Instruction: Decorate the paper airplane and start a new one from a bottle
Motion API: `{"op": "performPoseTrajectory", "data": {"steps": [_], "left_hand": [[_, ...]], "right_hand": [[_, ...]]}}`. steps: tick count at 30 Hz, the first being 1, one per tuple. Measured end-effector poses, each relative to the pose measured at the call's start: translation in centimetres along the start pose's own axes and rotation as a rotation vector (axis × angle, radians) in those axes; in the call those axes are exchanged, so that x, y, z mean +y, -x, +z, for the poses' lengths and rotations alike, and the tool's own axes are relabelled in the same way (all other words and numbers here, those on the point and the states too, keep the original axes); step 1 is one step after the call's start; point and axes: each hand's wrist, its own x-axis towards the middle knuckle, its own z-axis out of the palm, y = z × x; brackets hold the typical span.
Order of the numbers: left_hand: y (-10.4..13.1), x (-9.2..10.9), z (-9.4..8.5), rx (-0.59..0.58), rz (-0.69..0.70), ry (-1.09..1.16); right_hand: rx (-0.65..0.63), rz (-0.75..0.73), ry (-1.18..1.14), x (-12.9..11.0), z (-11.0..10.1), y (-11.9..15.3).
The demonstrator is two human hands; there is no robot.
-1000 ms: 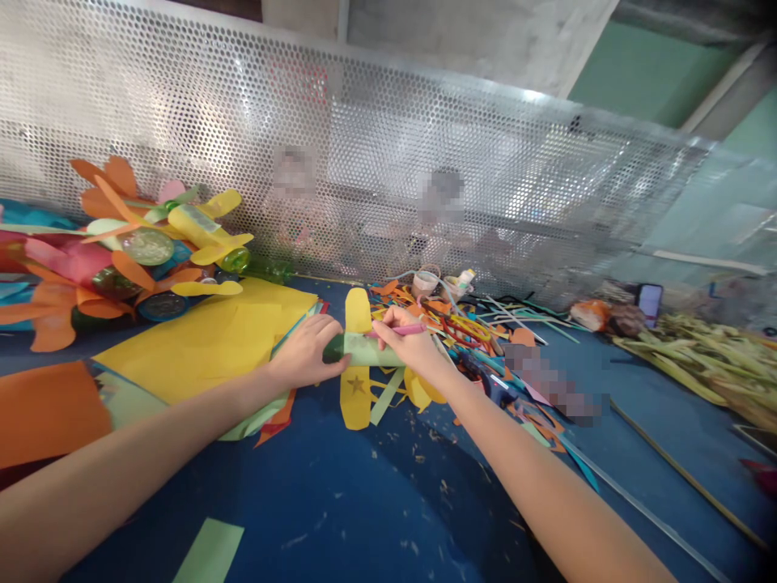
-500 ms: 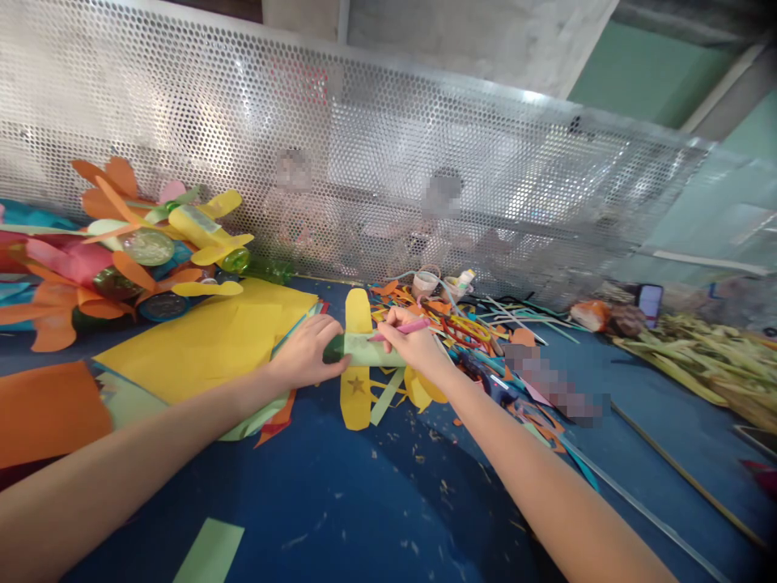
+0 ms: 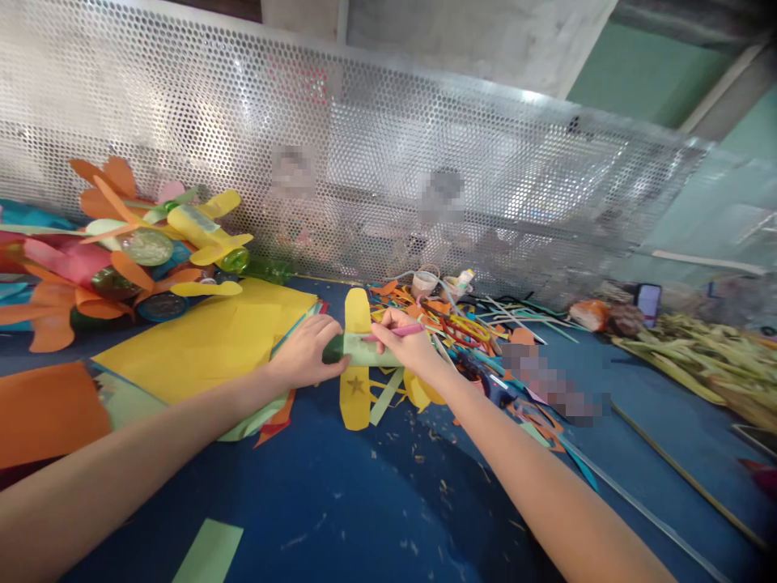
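A toy airplane lies in front of me: a green bottle wrapped in pale green paper (image 3: 363,354), with yellow paper wings (image 3: 357,401) across it. One wing bears a dark star (image 3: 356,385). My left hand (image 3: 312,352) is closed around the dark green bottle end (image 3: 333,349), fingers above and thumb below. My right hand (image 3: 408,344) grips a pink pen (image 3: 408,329), its tip at the pale green paper. Part of the airplane's far end is hidden behind my right hand.
Yellow paper sheets (image 3: 200,344) lie on the left, with finished paper-and-bottle airplanes (image 3: 210,231) piled behind. Paper scraps (image 3: 467,324), two cups (image 3: 425,282) and a glue gun (image 3: 494,389) are to the right. A perforated metal panel (image 3: 376,129) stands behind the blue table (image 3: 340,494).
My right hand and the pink pen have shifted slightly left over the pale green paper. My left hand and the airplane have stayed in place.
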Motion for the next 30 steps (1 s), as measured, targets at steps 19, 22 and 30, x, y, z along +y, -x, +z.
{"op": "performPoseTrajectory", "data": {"steps": [19, 22, 30], "left_hand": [[-0.1, 0.0, 0.0, 0.016, 0.016, -0.046], [0.0, 0.0, 0.0, 0.013, 0.011, -0.050], [0.0, 0.0, 0.0, 0.009, 0.007, -0.047]], "right_hand": [[0.099, -0.008, -0.095, -0.8, -0.5, -0.2], [0.147, -0.053, -0.103, -1.4, -1.6, -0.4], [0.054, 0.035, -0.140, 0.4, -2.6, -0.8]]}}
